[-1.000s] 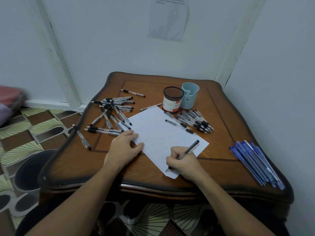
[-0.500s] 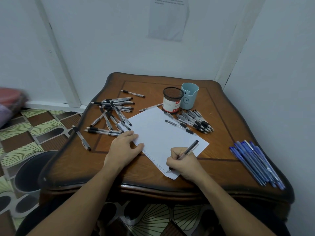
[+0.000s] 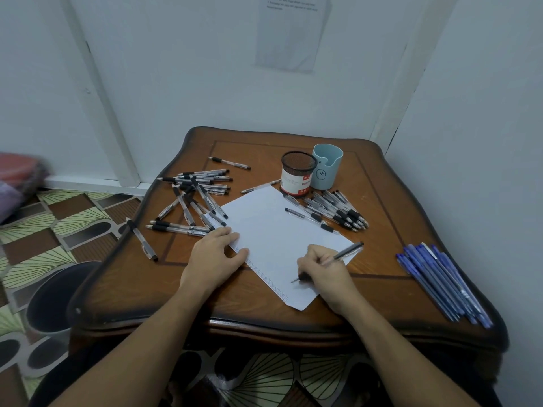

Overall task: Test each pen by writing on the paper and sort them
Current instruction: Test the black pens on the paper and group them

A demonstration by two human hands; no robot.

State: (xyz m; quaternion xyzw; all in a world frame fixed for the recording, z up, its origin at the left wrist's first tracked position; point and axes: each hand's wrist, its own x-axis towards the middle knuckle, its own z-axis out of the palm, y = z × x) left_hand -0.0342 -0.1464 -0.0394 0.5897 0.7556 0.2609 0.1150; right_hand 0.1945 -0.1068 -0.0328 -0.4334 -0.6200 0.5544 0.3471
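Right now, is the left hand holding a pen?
No, the left hand rests flat on the paper with nothing gripped, while the right hand grips the pen.

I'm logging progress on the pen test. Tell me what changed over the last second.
The right hand, gripping the pen, slid slightly up the paper, and the pen's back end swung right. The left hand still presses the paper; the loose pens stayed put.
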